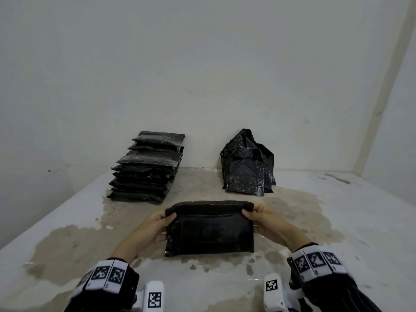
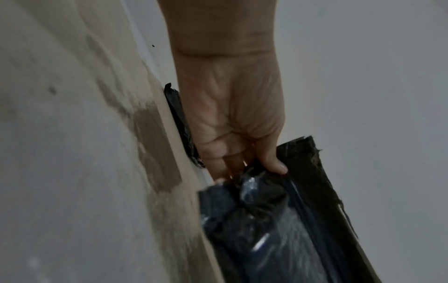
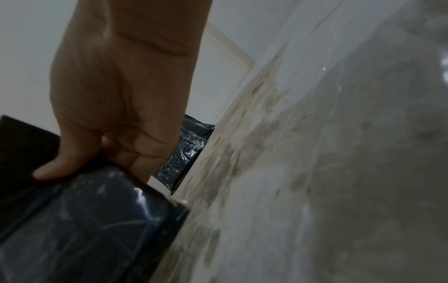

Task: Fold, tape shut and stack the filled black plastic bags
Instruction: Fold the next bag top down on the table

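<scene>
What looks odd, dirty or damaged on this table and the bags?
The table carries large brownish stains around the held bag that both hands grip. That bag's folded top edge looks ragged and torn in the left wrist view. The flat stack leans slightly.

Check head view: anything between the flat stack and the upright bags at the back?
Nothing. In the head view only bare, stained table and wall separate the flat stack from the upright bags. The held bag sits nearer, in front of that gap.

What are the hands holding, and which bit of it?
Both hands, left and right, hold one black bag by its folded top corners.
</scene>
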